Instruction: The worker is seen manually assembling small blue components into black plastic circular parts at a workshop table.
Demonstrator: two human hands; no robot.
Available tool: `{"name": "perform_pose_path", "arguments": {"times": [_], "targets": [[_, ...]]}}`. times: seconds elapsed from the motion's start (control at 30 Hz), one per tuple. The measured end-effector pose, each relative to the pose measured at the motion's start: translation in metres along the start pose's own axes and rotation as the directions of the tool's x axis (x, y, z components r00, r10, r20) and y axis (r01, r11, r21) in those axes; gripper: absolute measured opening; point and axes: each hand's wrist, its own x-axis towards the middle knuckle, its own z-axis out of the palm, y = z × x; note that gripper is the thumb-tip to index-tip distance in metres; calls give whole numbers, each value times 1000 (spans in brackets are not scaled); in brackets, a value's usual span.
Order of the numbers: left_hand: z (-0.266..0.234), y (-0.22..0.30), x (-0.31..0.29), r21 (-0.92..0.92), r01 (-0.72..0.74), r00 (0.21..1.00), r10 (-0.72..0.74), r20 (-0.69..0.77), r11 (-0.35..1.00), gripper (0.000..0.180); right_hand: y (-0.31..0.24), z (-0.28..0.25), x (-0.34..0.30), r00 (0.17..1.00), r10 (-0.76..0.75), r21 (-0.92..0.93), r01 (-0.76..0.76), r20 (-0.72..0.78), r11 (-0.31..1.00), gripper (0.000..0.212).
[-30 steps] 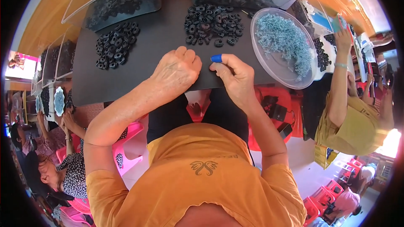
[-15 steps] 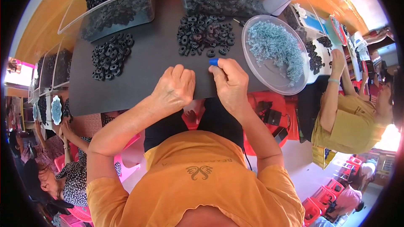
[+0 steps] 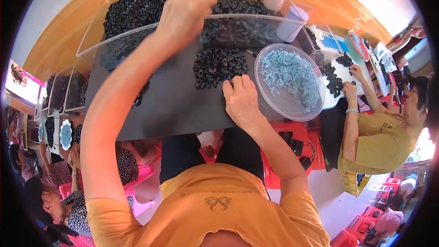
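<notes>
Left hand [image 3: 183,20]: raised across the gap between the left bin [image 3: 114,42] and the right bin [image 3: 242,34]; its fingers blur over the right bin's rim, so I cannot tell whether they are spread or pinching anything.
Right hand [image 3: 241,100]: fingers curled and turned down by the counter's middle; tips mostly hidden, so I cannot tell what they pinch.
Counter [image 3: 183,116]: dark; bears the left heap [image 3: 141,96], half covered by the left forearm, then the middle heap [image 3: 219,67], then a round dish [image 3: 283,109].
Room: seated co-worker in a patterned top [image 3: 82,208] at left; red stool [image 3: 273,174] below the counter; co-worker in an olive shirt [image 3: 384,144] at right.
Black parts: in both bins and both heaps; the middle heap lies just beyond the right hand.
Blue pieces [image 3: 288,75]: in the dish, right of the right hand.
</notes>
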Motion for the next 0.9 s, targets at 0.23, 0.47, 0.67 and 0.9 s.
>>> {"name": "perform_pose_path", "arguments": {"times": [0.23,0.47,0.67,0.9], "targets": [[0,20,4,88,-61,996,67,-58,994,39,5,-1,-2,1000,15,65,-15,7,998,10],[-12,95,-101,-385,345,925,-241,294,856,18,-3,-8,-14,962,274,376,-247,-20,893,12],[-14,126,-119,-527,781,616,-553,561,336,29,-12,-29,-17,748,486,754,-611,451,241,7],[-16,132,-108,-501,624,781,-468,413,600,19,-23,-45,-18,729,540,825,-555,422,104,7]]}}
